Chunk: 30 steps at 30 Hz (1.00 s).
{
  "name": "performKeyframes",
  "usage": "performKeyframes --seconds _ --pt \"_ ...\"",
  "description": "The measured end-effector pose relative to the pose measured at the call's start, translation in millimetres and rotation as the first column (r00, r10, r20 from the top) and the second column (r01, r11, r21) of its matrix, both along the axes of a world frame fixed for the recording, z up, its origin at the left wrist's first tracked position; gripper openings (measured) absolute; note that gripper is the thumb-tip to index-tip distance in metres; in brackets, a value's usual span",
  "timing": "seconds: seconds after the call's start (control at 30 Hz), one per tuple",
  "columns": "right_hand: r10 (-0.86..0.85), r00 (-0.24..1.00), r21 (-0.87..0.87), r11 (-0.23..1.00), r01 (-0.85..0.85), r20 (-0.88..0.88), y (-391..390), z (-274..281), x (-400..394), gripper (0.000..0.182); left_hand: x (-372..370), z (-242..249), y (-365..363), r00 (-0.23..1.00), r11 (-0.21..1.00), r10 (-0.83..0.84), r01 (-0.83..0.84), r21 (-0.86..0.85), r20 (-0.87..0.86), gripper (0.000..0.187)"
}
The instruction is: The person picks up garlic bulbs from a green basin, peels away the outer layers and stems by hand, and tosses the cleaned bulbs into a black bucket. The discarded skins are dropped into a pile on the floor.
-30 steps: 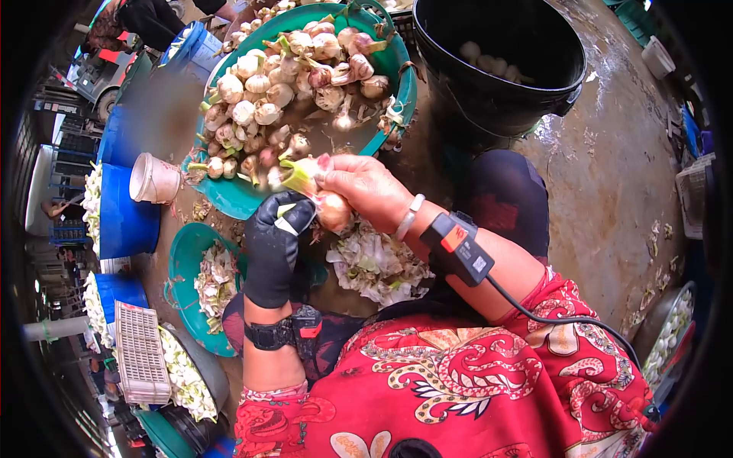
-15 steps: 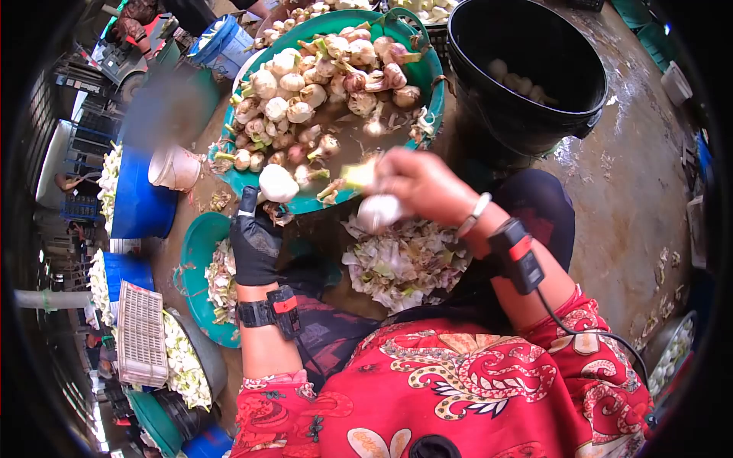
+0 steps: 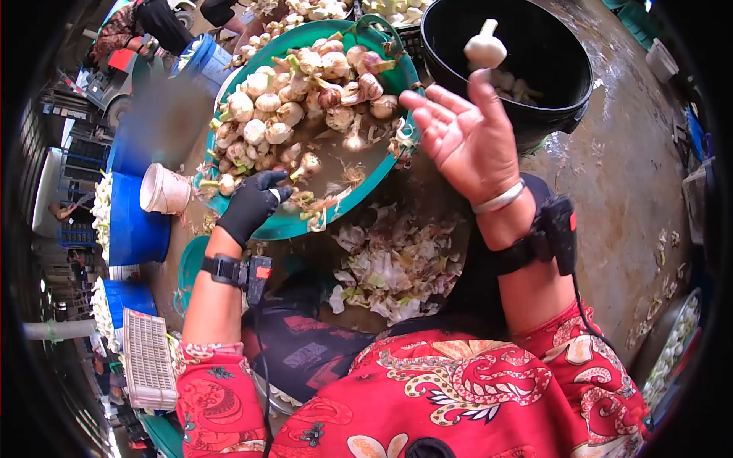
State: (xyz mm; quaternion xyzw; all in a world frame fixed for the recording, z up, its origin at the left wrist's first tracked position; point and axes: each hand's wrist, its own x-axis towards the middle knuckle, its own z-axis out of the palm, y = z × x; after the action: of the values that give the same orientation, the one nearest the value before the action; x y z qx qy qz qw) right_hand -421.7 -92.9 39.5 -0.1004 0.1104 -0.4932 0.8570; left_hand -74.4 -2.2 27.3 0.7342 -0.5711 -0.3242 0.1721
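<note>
My right hand (image 3: 477,141) is bare, palm up, with its fingers spread and nothing in them. Just beyond its fingertips a peeled white garlic bulb (image 3: 485,50) with a short stem hangs in the air over the black bucket (image 3: 534,111). Inside that bucket lie several more bulbs (image 3: 513,85). My left hand (image 3: 256,202), in a black glove, is over the near left rim of the green tub (image 3: 347,206), its fingers apart beside a garlic bulb (image 3: 227,184). Unpeeled garlic bulbs (image 3: 290,113) are heaped in the tub's far part.
A heap of garlic skins (image 3: 401,263) lies below the tub, between my legs. To the left stand a small whitish bucket (image 3: 165,189), a blue tub (image 3: 137,221) and a plastic crate (image 3: 149,359). Another person (image 3: 156,27) works at the far left. The floor (image 3: 611,198) is wet.
My right hand has moved up and right from the skin heap and let go of a white bulb, now airborne. My left hand has moved further over the tub's rim; the white bulb beside it is gone.
</note>
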Motion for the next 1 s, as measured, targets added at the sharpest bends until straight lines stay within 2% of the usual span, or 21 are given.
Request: performKeyframes --seconds 0.07,0.17,0.27,0.3,0.33,0.37,0.43,0.47,0.53,0.57,0.6,0.63,0.67,0.7,0.73,0.77,0.83,0.87,0.9,0.93,1.0 --pt "0.076 0.974 0.059 0.996 -0.065 -0.212 12 -6 11 0.036 -2 -2 -27 0.961 0.968 -0.143 0.086 0.234 0.237 0.065" --pt "0.156 0.953 0.065 0.987 -0.144 -0.260 19 -12 24 0.027 15 -39 -54 0.899 0.931 -0.258 0.134 0.340 0.354 0.079" --pt "0.174 0.942 0.038 0.985 -0.170 -0.288 16 -14 30 0.026 13 -58 -65 0.779 0.925 -0.332 0.158 0.347 0.532 0.068" --pt "0.181 0.929 0.046 0.983 -0.176 -0.323 16 -13 30 0.026 13 -62 -70 0.737 0.930 -0.350 0.202 0.306 0.578 0.053" --pt "0.190 0.915 0.055 0.982 -0.182 -0.357 15 -10 30 0.027 19 -61 -72 0.736 0.929 -0.355 0.208 0.307 0.576 0.053" --pt "0.187 0.915 0.058 0.982 -0.178 -0.358 14 -10 32 0.027 26 -58 -72 0.843 0.961 -0.252 0.160 0.226 0.474 0.044" --pt "0.185 0.857 -0.015 0.976 -0.219 -0.480 18 -11 38 0.029 25 -38 -64 0.990 0.993 0.016 -0.031 0.111 0.138 0.025" --pt "0.194 0.856 -0.009 0.974 -0.226 -0.479 22 -13 44 0.029 11 -16 -56 0.988 0.996 0.031 -0.043 0.074 0.152 0.022" --pt "0.236 0.740 -0.094 0.923 -0.374 -0.630 29 -19 56 0.031 -5 6 -34 0.961 0.995 -0.082 0.093 -0.031 0.264 0.021" --pt "0.262 0.710 -0.093 0.903 -0.419 -0.654 33 -20 63 0.043 -15 17 -24 0.962 0.996 -0.075 0.086 -0.031 0.263 0.021" --pt "0.281 0.694 -0.105 0.883 -0.458 -0.663 38 -25 71 0.063 -25 28 -15 0.936 0.982 -0.136 0.170 -0.078 0.324 0.020" --pt "0.283 0.685 -0.131 0.864 -0.486 -0.671 44 -22 78 0.070 -33 37 -7 0.901 0.960 -0.193 0.256 -0.117 0.388 0.019" --pt "0.286 0.674 -0.155 0.843 -0.515 -0.680 51 -20 85 0.078 -40 45 -2 0.902 0.961 -0.189 0.250 -0.114 0.389 0.019" --pt "0.382 0.677 -0.118 0.814 -0.568 -0.629 52 -20 91 0.084 -47 51 4 0.917 0.966 -0.153 0.218 -0.140 0.370 0.018" --pt "0.332 0.742 -0.130 0.863 -0.489 -0.582 56 -30 100 0.072 -51 56 8 0.930 0.969 -0.116 0.184 -0.168 0.349 0.017" --pt "0.319 0.757 -0.104 0.886 -0.451 -0.570 51 -39 103 0.062 -50 61 10 0.983 0.970 -0.041 0.082 -0.227 0.180 0.017" --pt "0.273 0.796 -0.020 0.942 -0.336 -0.541 45 -39 97 0.035 -39 76 18 0.998 0.944 0.011 0.012 -0.329 0.067 0.016" --pt "0.240 0.841 0.019 0.964 -0.264 -0.484 42 -38 92 0.030 -37 81 24 0.999 0.915 0.031 -0.023 -0.404 0.013 0.017" --pt "0.213 0.844 0.011 0.971 -0.239 -0.493 36 -41 87 0.028 -35 77 32 0.940 0.935 0.163 -0.244 -0.257 -0.299 0.022" --pt "0.184 0.845 0.002 0.977 -0.212 -0.501 32 -41 83 0.026 -26 72 38 0.964 0.930 -0.266 0.260 -0.261 0.013 0.023" --pt "0.109 0.819 -0.018 0.989 -0.144 -0.564 28 -30 73 0.021 -48 51 67 0.971 0.966 -0.234 0.226 0.125 0.049 0.030"
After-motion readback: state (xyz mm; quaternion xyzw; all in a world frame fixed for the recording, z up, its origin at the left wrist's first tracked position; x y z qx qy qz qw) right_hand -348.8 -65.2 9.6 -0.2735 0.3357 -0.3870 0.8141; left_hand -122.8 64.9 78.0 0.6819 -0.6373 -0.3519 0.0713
